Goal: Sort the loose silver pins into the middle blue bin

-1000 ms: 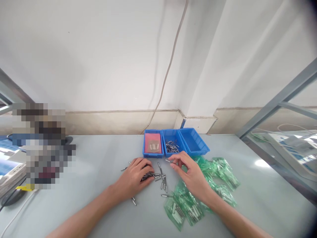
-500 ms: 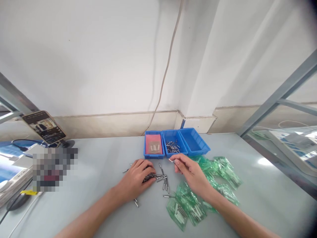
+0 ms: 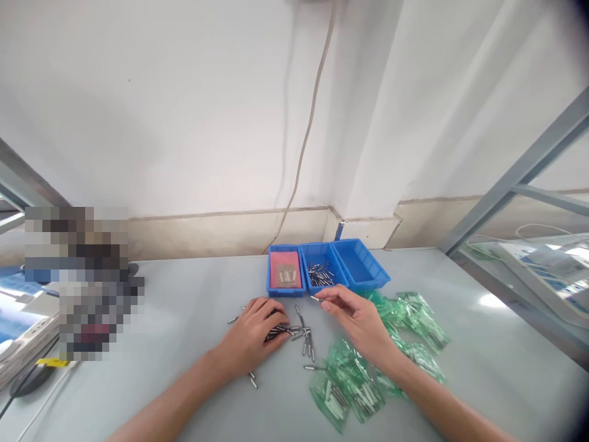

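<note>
My left hand [image 3: 254, 331] is curled over a heap of thin metal pins [image 3: 278, 332] on the table, which shows between the thumb and fingers. Under the palm, the rest of the heap is hidden. Between thumb and fingertips, my right hand [image 3: 353, 316] pinches one small metal pin [image 3: 316, 299], its bright end pointing left. This hand hovers just in front of the middle blue bin [image 3: 340, 280], where many similar pins [image 3: 321, 274] lie. Several loose pins [image 3: 308, 344] are scattered between my hands. Green plastic bags [image 3: 363, 390] with pins inside lie beneath and beside my right forearm.
The left blue bin [image 3: 269, 276] holds a pink sheet [image 3: 280, 261] with a small clear packet on it. Another blue bin [image 3: 361, 264] stands at the right. Blurred-out items, a power strip [image 3: 39, 331] and cables are at the far left. Metal frame posts [image 3: 519, 172] rise at the sides.
The fingers of my right hand have shifted slightly around the pin, which has turned a little. My left hand stays over the heap.
</note>
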`<state>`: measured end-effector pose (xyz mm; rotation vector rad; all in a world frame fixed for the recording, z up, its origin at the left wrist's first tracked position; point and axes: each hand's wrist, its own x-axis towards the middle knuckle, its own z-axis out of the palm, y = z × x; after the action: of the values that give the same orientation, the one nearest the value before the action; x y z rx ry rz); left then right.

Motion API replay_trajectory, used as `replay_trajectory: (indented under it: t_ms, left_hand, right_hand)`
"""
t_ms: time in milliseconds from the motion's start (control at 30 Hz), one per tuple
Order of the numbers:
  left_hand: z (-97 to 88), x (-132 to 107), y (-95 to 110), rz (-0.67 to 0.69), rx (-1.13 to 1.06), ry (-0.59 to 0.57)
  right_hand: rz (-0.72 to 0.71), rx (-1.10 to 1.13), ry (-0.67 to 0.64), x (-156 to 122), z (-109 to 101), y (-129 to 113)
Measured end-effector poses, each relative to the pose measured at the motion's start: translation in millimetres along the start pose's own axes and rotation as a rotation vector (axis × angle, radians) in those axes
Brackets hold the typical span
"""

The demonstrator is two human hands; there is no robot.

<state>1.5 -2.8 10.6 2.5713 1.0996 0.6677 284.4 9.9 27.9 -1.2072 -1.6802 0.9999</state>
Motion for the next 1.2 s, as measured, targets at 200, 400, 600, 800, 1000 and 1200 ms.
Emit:
replay_trajectory:
  t_ms: [200,400,600,800,1000,1200]
  left_hand:
    - [-1.3,1,1,0.005,0.002,-0.002]
    - [-1.1,0,0,0.006,0.007,0.002]
    - [-1.1,0,0,0.005,0.002,0.004]
    - [-2.4,1,2,0.004,-0.001,-0.003]
    - [-1.7,0,1,0.011,0.009,0.012]
    - [-1.9,0,1,0.001,0.008,-0.003]
  right_hand:
    - [0.003,-0.002,0.024,1,1,4]
    - [0.020,0.085,0.041,1,3,4]
    - [0.002,0.084,0.071,1,4,-6]
    - [0.001,0.078,0.049,0,5,-4]
    - [-0.016,0.087,0.023,0,4,-3]
    - [-0.034,0.094,0.013,1,5,-2]
